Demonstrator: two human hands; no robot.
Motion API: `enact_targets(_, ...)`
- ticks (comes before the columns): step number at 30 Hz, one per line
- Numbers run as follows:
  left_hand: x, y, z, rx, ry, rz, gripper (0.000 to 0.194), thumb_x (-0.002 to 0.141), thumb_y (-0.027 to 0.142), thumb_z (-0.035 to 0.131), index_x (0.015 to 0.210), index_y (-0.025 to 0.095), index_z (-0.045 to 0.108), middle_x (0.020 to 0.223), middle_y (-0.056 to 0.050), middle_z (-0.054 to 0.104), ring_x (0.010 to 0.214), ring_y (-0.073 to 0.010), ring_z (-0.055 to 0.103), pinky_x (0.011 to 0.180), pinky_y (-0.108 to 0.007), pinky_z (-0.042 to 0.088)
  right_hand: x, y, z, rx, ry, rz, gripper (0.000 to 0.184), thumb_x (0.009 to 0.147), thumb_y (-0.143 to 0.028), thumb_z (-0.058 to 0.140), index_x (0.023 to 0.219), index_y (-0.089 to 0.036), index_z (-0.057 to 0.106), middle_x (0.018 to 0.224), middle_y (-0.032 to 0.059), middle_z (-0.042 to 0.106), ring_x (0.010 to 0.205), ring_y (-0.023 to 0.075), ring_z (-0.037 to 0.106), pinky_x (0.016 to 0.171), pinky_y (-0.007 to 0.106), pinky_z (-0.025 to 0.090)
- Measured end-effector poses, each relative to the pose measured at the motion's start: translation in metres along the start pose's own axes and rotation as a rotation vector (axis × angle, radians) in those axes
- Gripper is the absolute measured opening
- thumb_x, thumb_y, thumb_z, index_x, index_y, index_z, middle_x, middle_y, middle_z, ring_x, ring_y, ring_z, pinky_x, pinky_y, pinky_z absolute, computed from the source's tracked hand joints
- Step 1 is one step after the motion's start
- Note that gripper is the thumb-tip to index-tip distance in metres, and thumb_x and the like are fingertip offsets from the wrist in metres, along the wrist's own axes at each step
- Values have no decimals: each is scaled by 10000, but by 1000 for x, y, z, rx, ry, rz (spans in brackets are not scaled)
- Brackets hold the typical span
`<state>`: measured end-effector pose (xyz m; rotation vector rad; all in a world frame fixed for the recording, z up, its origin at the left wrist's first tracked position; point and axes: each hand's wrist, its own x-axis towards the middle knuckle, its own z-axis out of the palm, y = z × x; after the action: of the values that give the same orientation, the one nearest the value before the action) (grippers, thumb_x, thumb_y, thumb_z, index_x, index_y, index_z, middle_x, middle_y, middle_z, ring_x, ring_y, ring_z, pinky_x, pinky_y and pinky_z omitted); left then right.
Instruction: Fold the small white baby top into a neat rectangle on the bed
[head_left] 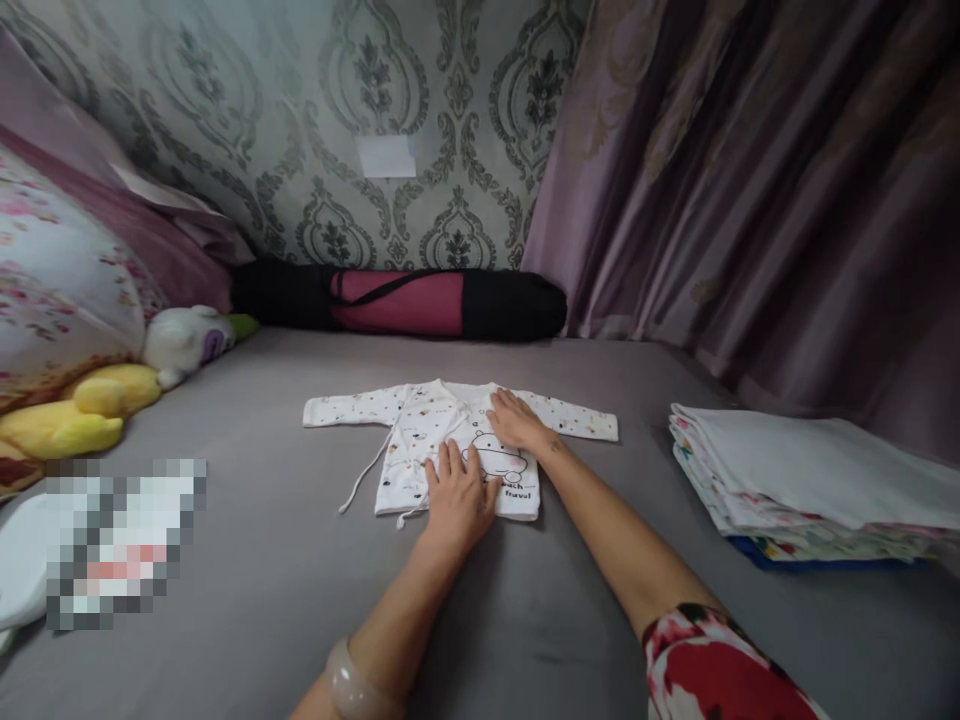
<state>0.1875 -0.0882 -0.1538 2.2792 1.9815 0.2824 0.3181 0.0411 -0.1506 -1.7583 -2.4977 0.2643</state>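
A small white baby shirt [401,470] with dots and a cartoon animal print lies spread flat, its two sleeves stretched out sideways. Thin white tie strings [364,475] trail from its left side and lower hem. My left hand [459,492] rests on the lower middle of the shirt, palm down with fingers spread. Higher up, near the right shoulder, my right hand [515,420] lies flat on the cloth. Both hands touch the shirt and neither grips it. Part of the cartoon print is covered by my hands.
A grey sheet [262,570] covers the bed. On the right is a stack of folded cloths [810,470]. A black and red long bag [405,302] lies along the wall. Plush toys [184,340] and a white object [45,560] are at left; curtains [675,180] hang at right.
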Motion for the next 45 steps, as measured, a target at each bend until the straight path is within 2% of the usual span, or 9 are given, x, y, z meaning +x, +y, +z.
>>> enact_targets(9,-5,5,-7,37,-41,-39,672,917,524,389,1423,82,378,1502,-264,302,1406,-416,231,1090,-586,221,19,-4,13,-21,91,186,618,988,-454,171,1498,-114,254,1566,115,229,1437,250,158,1153,428,60)
enact_targets(13,-4,-6,-31,-74,-36,-13,485,940,476,378,1262,155,546,1352,-172,534,1268,-320,467,1027,-473,350,21,-1,9,-23,55,177,623,984,-448,180,1503,-108,238,1569,116,218,1441,247,154,1155,427,69)
enact_targets(16,-1,-28,-51,-136,37,-104,396,960,428,356,1139,183,611,1161,-118,648,1101,-263,574,933,-392,415,19,-10,3,2,21,185,629,979,-419,207,1501,-70,228,1574,144,181,1449,269,124,1154,446,74)
enact_targets(19,2,-60,-63,-45,77,-304,349,934,384,420,1108,161,626,1131,-151,645,1098,-302,564,870,-384,429,11,-36,1,11,80,87,633,977,-390,198,1497,-30,216,1578,151,155,1459,253,72,1162,428,27)
enact_targets(23,4,-101,-65,-60,-64,-487,331,894,370,481,1064,130,633,1116,-187,657,1070,-320,593,794,-359,436,5,-80,8,45,37,-174,647,973,-421,195,1500,-47,225,1580,117,164,1463,208,55,1168,389,-27)
enact_targets(26,6,-117,-64,-181,-145,-525,327,853,386,531,1033,137,642,1089,-174,679,1017,-282,627,732,-304,429,12,-95,13,52,-7,-200,663,972,-445,190,1494,-38,238,1576,122,177,1462,212,60,1168,390,-27)
enact_targets(34,8,-119,-69,-308,-262,-502,236,725,339,637,860,150,679,799,-95,705,770,-209,645,599,-256,397,30,-84,27,63,51,-87,656,980,-469,140,1494,-78,258,1580,98,180,1457,214,92,1165,402,25)
enact_targets(42,6,-124,-71,-345,-316,-508,102,697,223,624,780,180,662,754,-66,687,757,-205,641,613,-254,413,30,-85,28,50,32,-77,657,979,-470,138,1500,-83,242,1582,90,174,1456,211,96,1167,400,24)
enact_targets(45,6,-135,-68,-296,-243,-552,136,722,253,611,834,180,639,876,-110,692,870,-244,642,677,-281,443,30,-85,27,44,24,-73,655,977,-466,143,1501,-86,241,1583,89,172,1456,212,98,1166,400,23)
